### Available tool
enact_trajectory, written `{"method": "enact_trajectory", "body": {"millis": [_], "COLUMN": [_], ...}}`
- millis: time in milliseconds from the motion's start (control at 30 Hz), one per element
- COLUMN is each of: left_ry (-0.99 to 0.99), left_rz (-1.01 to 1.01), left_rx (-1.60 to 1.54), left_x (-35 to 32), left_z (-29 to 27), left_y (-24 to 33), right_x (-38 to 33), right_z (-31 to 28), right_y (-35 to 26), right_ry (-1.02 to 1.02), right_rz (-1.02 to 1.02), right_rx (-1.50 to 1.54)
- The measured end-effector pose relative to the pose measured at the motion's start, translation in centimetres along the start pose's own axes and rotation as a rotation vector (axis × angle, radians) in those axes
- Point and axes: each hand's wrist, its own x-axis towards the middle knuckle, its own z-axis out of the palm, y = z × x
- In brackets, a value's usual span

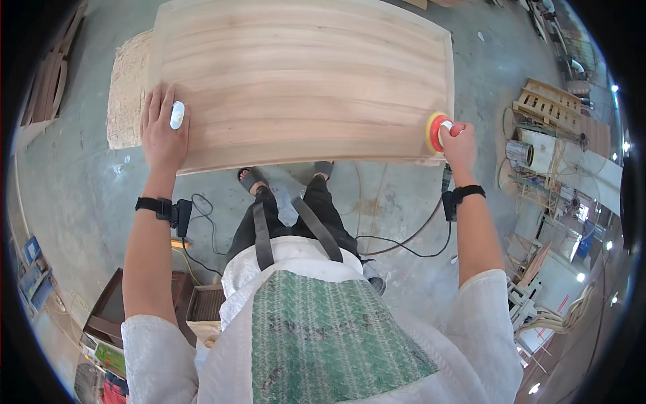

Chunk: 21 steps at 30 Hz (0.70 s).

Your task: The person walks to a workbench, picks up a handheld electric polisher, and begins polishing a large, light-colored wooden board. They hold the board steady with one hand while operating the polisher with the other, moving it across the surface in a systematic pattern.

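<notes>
Hands work at opposite ends of a large wooden panel [303,81], a pale board of glued strips with the grain running left to right, lying flat and filling the far half of the view. The left hand [163,131] rests palm down on the panel's near left corner, fingers [156,101] spread flat and gripping nothing; a small white device [177,114] sits on the back of that hand. The right hand [460,145] is at the panel's near right corner, its fingers closed around a red-bodied sander [441,131] whose round yellow pad presses against the right edge of the wood. Both wrists carry black straps, each with a small black box, the left one [161,207] and the right one [464,195].

Under the panel's left end a slab of coarse chipboard [126,91] sticks out to the left. A black cable [404,246] trails over the grey concrete floor [67,182] below the right forearm, and another runs near the left wrist. The person wears a white top and a green patterned apron [330,337] with dark straps, and sandalled feet [252,178] show just under the near edge of the panel. Wooden pallets and stacked offcuts [548,104] lie well to the right; a dark brown cabinet [111,306] stands near the left.
</notes>
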Motion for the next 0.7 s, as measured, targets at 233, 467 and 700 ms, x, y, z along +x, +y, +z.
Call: {"method": "enact_trajectory", "body": {"millis": [233, 467, 700], "left_ry": [-0.023, -0.056, -0.14], "left_rz": [-0.078, -0.233, -0.325], "left_rx": [0.021, 0.035, 0.008], "left_x": [-0.2, -0.4, 0.8], "left_z": [0.2, 0.9, -0.2], "left_y": [0.4, 0.1, 0.8], "right_x": [-6.7, -18.3, -21.4], "right_z": [-0.2, -0.1, 0.8], "right_y": [-9.7, -27.1, -30.3], "right_ry": [-0.095, -0.25, -0.18], "right_rz": [-0.293, -0.867, -1.006], "right_rx": [0.057, 0.21, 0.382]}}
